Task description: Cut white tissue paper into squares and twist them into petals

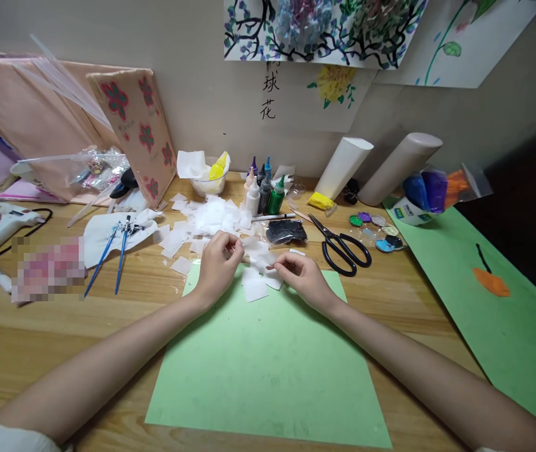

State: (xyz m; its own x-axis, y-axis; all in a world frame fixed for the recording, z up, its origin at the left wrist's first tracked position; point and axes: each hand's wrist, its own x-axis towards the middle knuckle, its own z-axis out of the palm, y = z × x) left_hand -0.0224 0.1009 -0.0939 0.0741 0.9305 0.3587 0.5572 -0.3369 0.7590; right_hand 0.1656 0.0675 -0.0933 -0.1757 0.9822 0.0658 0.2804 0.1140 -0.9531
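My left hand (221,260) is closed in a pinch at the far left part of the green sheet (268,370); what its fingertips hold is too small to name. Opposite it, my right hand (303,276) pinches at the edge of the loose white paper pieces, and its fingertips also hide what they grip. Between the two hands lie several thin white paper squares (255,285), some overlapping the sheet's far edge. Behind my left hand a heap of white paper pieces (216,215) spreads over the wooden table.
Black scissors (338,245) lie right of the hands. Paint bottles (264,193) and a bowl (209,185) stand at the back. Paintbrushes (121,263) and a glue gun (2,229) are at left; a second green sheet (498,326) is at right.
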